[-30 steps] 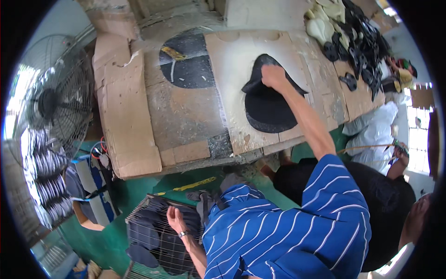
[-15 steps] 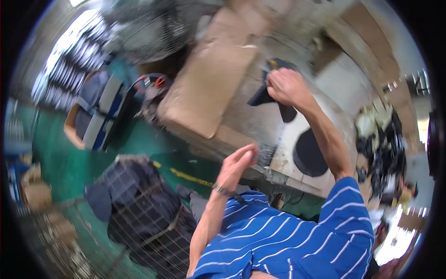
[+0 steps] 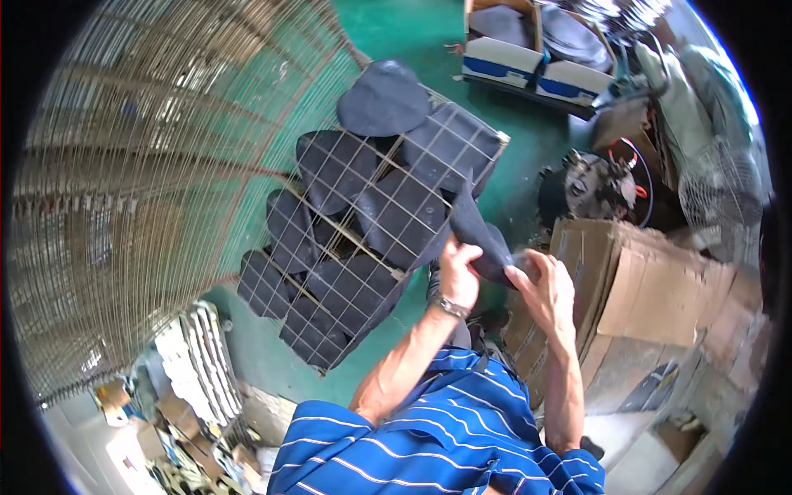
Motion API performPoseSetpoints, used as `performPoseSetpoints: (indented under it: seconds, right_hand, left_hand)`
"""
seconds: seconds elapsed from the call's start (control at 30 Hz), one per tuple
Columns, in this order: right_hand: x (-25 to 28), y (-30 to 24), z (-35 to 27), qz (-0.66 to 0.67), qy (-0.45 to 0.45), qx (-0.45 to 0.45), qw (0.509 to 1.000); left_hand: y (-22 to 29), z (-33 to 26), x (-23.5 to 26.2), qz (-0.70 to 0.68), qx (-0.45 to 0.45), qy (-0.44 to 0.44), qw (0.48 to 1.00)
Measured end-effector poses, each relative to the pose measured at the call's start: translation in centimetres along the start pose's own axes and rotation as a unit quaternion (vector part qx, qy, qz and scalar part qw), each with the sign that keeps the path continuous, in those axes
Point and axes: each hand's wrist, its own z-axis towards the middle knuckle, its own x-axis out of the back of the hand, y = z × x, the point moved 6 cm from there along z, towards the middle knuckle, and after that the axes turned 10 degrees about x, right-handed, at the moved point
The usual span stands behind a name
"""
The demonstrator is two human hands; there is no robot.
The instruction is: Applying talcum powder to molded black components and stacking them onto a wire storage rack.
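A soft dark grey felt hat [image 3: 480, 238] is stretched between my two hands, folded and pointing up toward the wire basket. My left hand [image 3: 459, 279], with a watch at the wrist, grips its lower left edge between thumb and fingers. Thumb and fingertips of my right hand [image 3: 547, 290] pinch its lower right corner. Beyond my left hand is a wire basket [image 3: 503, 142] with more dark grey felt hats [image 3: 400, 216] inside. One loose hat [image 3: 384, 99] lies on top at its far side.
Cardboard boxes [image 3: 660, 285] stand to my right, close to my right hand. Farther off are a small machine with a red-and-black cable [image 3: 587, 183] and open cartons [image 3: 499, 62] of grey pieces. Tall wire mesh [image 3: 157, 165] rises at left. The floor [image 3: 404, 33] is green.
The view has swung from the worktable to the wire basket. The hat was in my right hand over the table; now both hands hold it near the basket. My left hand, empty before, has closed on it.
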Motion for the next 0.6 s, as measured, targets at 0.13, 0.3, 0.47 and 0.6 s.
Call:
performPoseSetpoints:
  seconds: [0.13,0.3,0.47,0.6]
  right_hand:
    - [-4.3,-5.6,6.7,0.069,0.005,0.053,0.996]
    - [-8.2,-8.9,11.2,0.057,-0.037,0.104,0.992]
    - [-13.5,-4.8,12.2,-0.026,-0.093,0.101,0.99]
    - [-17.7,-1.8,10.5,-0.067,-0.165,0.098,0.979]
  left_hand:
    - [13.3,6.0,3.0,0.03,-0.135,0.005,0.99]
    - [26.8,10.8,9.1,-0.006,-0.244,0.055,0.968]
    - [30.1,17.8,25.2,-0.057,-0.252,0.11,0.96]
    - [28.6,20.0,45.5,-0.178,-0.182,0.229,0.94]
